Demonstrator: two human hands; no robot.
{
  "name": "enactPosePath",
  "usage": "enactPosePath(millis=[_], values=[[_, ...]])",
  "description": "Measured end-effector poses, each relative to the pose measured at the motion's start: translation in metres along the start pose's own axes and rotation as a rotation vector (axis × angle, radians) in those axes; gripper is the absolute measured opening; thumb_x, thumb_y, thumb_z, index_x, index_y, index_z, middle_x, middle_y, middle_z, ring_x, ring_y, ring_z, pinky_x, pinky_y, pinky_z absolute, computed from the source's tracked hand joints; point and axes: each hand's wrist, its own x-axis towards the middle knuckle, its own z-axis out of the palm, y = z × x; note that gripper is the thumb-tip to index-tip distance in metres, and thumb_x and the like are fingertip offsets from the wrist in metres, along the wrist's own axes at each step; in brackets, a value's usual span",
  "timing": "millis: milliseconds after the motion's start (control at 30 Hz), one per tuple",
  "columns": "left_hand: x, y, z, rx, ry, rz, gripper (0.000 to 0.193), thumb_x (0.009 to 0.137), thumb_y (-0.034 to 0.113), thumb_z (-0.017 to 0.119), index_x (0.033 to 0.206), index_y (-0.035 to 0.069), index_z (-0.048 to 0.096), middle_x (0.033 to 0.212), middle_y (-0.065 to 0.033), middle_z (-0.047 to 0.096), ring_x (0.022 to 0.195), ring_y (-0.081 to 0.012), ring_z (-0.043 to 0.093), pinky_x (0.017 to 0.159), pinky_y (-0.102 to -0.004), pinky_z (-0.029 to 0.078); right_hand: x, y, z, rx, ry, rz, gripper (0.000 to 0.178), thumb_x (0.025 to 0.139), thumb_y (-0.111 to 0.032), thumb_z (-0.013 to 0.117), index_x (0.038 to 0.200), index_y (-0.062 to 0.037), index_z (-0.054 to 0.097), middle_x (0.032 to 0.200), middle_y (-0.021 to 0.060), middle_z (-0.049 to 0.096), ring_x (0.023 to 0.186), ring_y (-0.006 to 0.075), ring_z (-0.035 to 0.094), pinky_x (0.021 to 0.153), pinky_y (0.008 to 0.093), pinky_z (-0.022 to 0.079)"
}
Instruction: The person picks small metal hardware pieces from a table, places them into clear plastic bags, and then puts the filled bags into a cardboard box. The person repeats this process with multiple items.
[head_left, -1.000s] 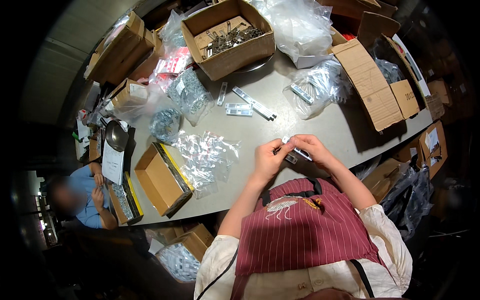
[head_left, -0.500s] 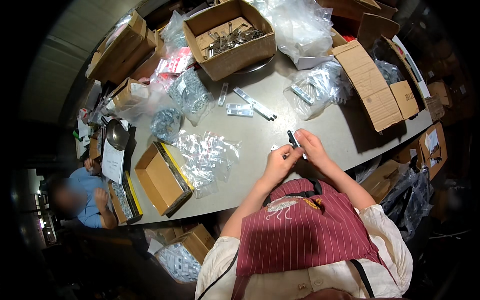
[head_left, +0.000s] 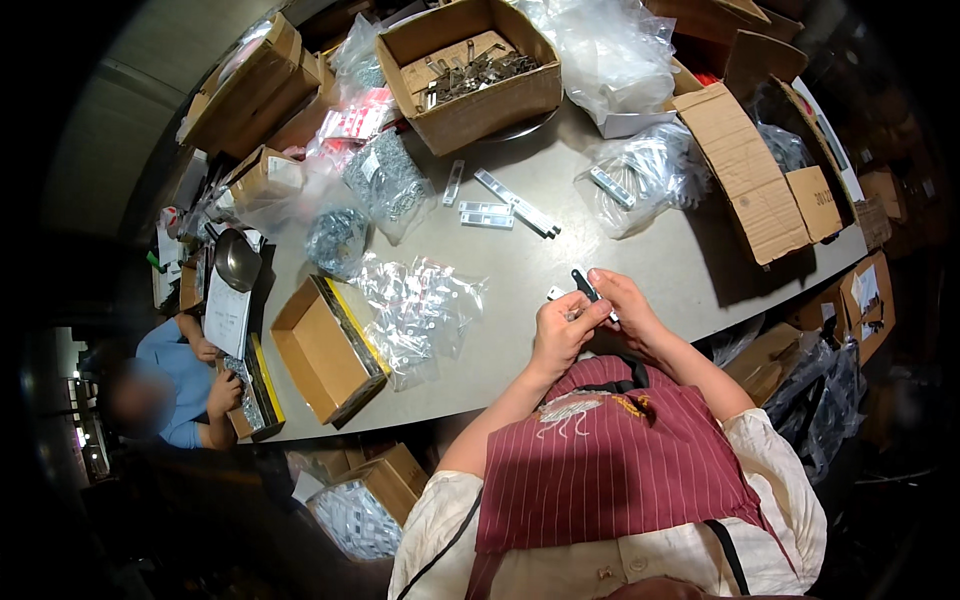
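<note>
Both hands meet over the table's near edge. My left hand is closed, its fingertips pinching a slim black strip-shaped part with a rounded end. A small white piece pokes out beside the left fingers; its kind is hard to tell. My right hand is closed on the same black part from the other side, and its fingers partly cover it. Beyond the hands lie several flat silvery-white strips with black ends: a long pair and shorter ones.
An open carton of metal parts stands at the back. Bags of small hardware and a clear bag of white pieces lie left. An empty box sits nearby. A co-worker in blue works far left. Right stands an open carton.
My hands stay together; the black part has tilted slightly and my left fingers have shifted along it. The co-worker's hands have moved over the small box at the far left.
</note>
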Motion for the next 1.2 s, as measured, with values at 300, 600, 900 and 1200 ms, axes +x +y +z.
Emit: enactPosePath(millis=[300, 600, 900, 1200], values=[[0.004, -0.011, -0.027, -0.628, -0.358, 0.075, 0.017, 0.089, 0.010, 0.060, 0.074, 0.003, 0.055, 0.055, -0.0009, 0.050, 0.037, -0.0061, 0.033, 0.041, -0.0228, 0.026, -0.005, -0.024, 0.010, 0.014, -0.042, 0.006, 0.030, 0.107, -0.032, 0.052, 0.098, -0.0065, 0.063, 0.067, -0.0044, 0.054, 0.050, 0.0008, 0.044, 0.042, 0.0192, 0.029], [0.011, 0.010, -0.023, 0.052, -0.001, 0.078, 0.028, 0.096, 0.025, 0.068, 0.082, 0.001, 0.062, 0.060, 0.0004, 0.052, 0.051, -0.0049, 0.043, 0.047, -0.0234, 0.031, 0.000, -0.006, 0.003, -0.783, 0.121, -0.401, 0.032, 0.107, -0.029, 0.049, 0.097, -0.0007, 0.060, 0.071, 0.0138, 0.060, 0.064, 0.0245, 0.060, 0.062, 0.0382, 0.047], [0.006, -0.007, -0.021, 0.171, 0.106, 0.254, 0.031, 0.096, 0.030, 0.072, 0.085, 0.001, 0.068, 0.061, 0.0035, 0.054, 0.056, -0.0034, 0.044, 0.049, -0.0249, 0.033, -0.001, -0.010, 0.010, -0.829, 0.009, -0.465, 0.027, 0.105, -0.026, 0.051, 0.101, -0.0013, 0.061, 0.076, 0.0175, 0.060, 0.067, 0.0289, 0.061, 0.064, 0.0395, 0.047], [0.002, 0.004, -0.042, -0.542, -0.312, 0.090, 0.023, 0.091, 0.013, 0.059, 0.072, 0.001, 0.056, 0.049, -0.0035, 0.046, 0.038, -0.0091, 0.035, 0.041, -0.0253, 0.026, 0.032, 0.008, -0.023, -0.822, 0.175, -0.377, 0.038, 0.106, -0.035, 0.052, 0.100, 0.0013, 0.061, 0.070, 0.0064, 0.061, 0.066, 0.0172, 0.059, 0.062, 0.0323, 0.047]])
